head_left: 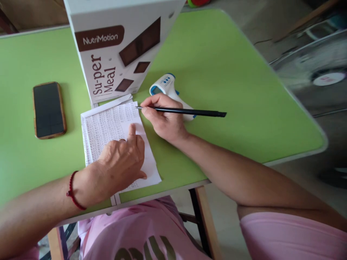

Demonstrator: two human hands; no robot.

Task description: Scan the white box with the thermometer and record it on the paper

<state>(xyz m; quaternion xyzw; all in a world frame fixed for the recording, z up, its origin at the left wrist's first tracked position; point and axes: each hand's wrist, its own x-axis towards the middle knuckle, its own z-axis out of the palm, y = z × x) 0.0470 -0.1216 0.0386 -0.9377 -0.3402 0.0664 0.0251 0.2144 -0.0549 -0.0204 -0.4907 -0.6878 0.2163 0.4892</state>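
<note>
In the head view my right hand is closed around a slim black pen. The pen's silvery tip touches or hovers at the upper right edge of a small notepad; I cannot tell which. Dense rows of handwriting cover much of the page, and its top sheets are folded over. My left hand rests on the page, index finger stretched out and thumb apart, with the other fingers curled. It holds nothing and hides part of the writing. Behind my right hand lies a white and blue infrared thermometer, partly covered.
A tall white box with brown print stands just beyond the notepad. To the left a phone in a brown case lies face up. The green table ends at a pale rim on the right, with a fan beyond it.
</note>
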